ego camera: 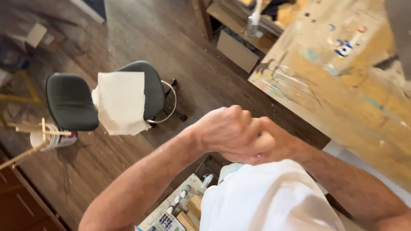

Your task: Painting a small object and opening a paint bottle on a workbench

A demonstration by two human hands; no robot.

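The left hand (224, 130) and the right hand (267, 143) are pressed together in mid-air, fingers curled tight into one joined clasp; whether anything sits inside the grip cannot be told. Just below them, touching the right wrist, hangs a loose white cloth (269, 196) that drapes down toward the lower edge. Beneath and left of the clasp lies a pale tray (160, 214) of small paint tubes and markers, with a few short wooden blocks (190, 211) beside them. Right of the hands stretches a paint-stained plywood tabletop (342, 85), smeared yellow with blue and red dabs. Well to the left stands a dark grey office chair (72, 102) with a square white rag (122, 102) draped over it, and farther left a white bucket (51, 139) holding wooden sticks
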